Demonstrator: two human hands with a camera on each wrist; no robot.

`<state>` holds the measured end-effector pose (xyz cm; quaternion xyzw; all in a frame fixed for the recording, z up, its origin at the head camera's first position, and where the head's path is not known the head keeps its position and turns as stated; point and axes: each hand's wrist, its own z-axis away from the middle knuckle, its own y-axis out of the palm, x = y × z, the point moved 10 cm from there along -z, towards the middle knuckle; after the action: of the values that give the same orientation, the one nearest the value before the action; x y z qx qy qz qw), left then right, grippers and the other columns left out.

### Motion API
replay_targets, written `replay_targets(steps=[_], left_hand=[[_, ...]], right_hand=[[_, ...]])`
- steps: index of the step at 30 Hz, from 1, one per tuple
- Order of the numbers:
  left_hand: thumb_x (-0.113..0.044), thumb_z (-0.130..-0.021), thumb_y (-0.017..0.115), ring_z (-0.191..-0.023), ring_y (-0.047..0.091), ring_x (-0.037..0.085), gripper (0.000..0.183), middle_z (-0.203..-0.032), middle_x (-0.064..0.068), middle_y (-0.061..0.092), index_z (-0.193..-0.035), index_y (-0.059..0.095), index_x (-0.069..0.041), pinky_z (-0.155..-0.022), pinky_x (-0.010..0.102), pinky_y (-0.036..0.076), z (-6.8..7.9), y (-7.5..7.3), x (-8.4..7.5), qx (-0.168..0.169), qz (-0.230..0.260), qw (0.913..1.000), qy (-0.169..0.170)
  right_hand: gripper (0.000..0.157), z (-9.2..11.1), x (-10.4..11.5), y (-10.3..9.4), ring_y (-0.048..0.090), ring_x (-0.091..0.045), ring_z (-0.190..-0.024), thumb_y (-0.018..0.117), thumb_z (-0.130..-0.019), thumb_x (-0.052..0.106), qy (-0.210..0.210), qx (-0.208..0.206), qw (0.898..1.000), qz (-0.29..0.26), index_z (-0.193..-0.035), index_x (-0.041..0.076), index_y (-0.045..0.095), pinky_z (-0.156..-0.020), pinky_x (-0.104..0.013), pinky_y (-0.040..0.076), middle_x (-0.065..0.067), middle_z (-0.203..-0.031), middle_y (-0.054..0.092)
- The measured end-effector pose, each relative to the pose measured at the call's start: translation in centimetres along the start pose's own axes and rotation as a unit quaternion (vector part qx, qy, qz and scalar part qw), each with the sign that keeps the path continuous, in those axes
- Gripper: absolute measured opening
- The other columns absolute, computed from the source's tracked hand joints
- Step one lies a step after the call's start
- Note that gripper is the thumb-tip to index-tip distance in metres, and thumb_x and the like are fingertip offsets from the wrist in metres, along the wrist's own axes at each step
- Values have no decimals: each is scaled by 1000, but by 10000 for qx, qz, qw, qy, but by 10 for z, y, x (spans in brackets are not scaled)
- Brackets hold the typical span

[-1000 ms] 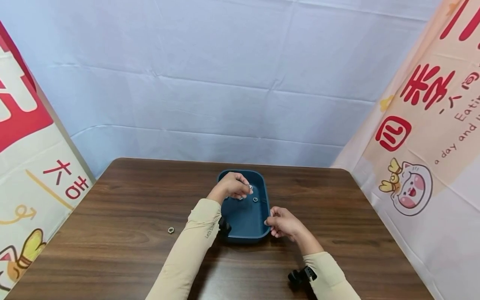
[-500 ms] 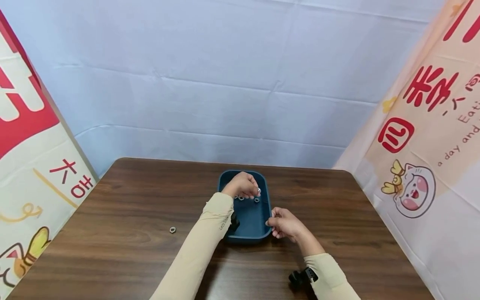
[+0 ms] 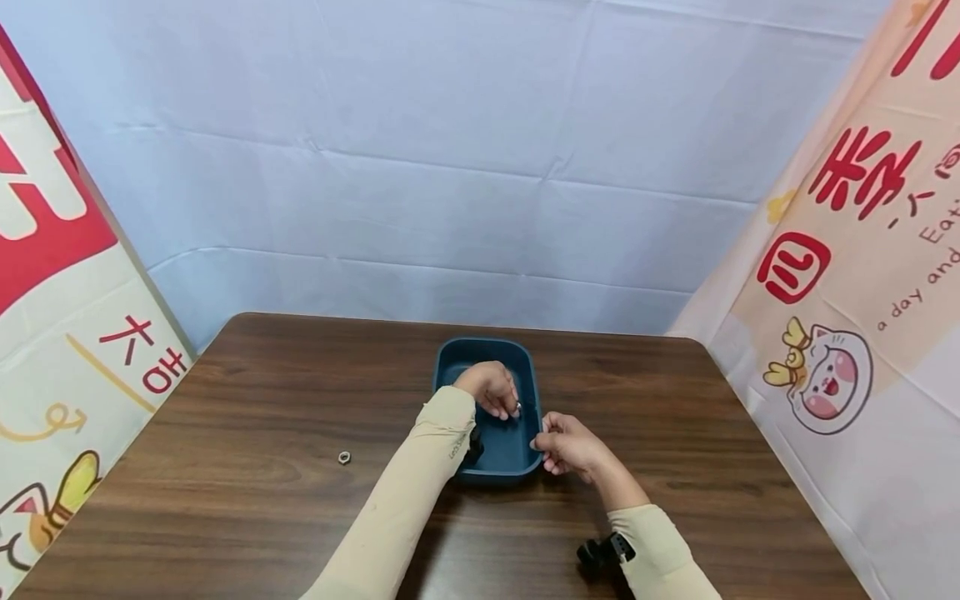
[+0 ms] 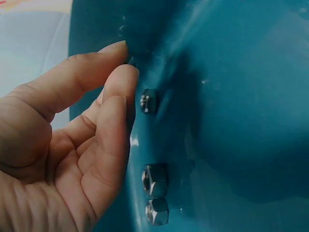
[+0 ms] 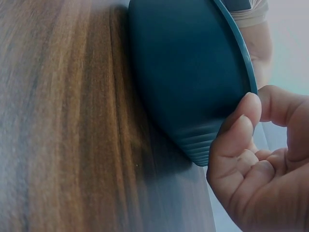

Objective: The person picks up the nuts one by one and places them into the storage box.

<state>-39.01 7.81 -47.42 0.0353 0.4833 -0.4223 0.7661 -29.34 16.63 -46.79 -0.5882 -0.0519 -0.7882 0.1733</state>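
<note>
A dark blue rectangular plastic tub (image 3: 512,454) sits on the wooden table. My left hand (image 3: 491,388) is down inside it, thumb and index finger pinching a small metal nut (image 3: 517,407); in the left wrist view only a sliver of it shows between the fingertips. Close by in the tub lie a hex nut (image 4: 149,100) and, lower in that view, two more nuts (image 4: 155,180), hidden behind the hand in the head view. My right hand (image 3: 572,448) pinches the tub's rim near its front right corner, with thumb and index finger at the edge (image 5: 251,79).
One loose nut (image 3: 344,457) lies on the table (image 3: 247,467) left of the tub. A pale cloth (image 3: 450,167) hangs behind the table, and printed banners (image 3: 840,292) hang at both sides.
My left hand has moved right over the tub with the nut, then lowered and come nearer the front. The right hand has kept its grip on the rim.
</note>
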Motion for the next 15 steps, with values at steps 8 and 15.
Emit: replay_targets(steps=[8,15], left_hand=[[6,-82,62,-54,59,14,9,-72,12,67,-85,70,3,-51,22,49,-8,11,7,295,-342,9986,-274],[3,-84,62,-51,58,15,8,-68,13,66,-82,70,4,-52,24,51,-8,11,10,123,-747,9959,-485]], right_hand=[[17,-1,1,0,48,-9,-44,56,-79,-1,-16,-11,10000,-9,-82,5,40,-41,-20,41,-4,-57,46],[16,0,0,-1,48,-9,-44,55,-79,-1,8,-65,10000,18,-82,4,41,-41,-20,41,-4,-57,46]])
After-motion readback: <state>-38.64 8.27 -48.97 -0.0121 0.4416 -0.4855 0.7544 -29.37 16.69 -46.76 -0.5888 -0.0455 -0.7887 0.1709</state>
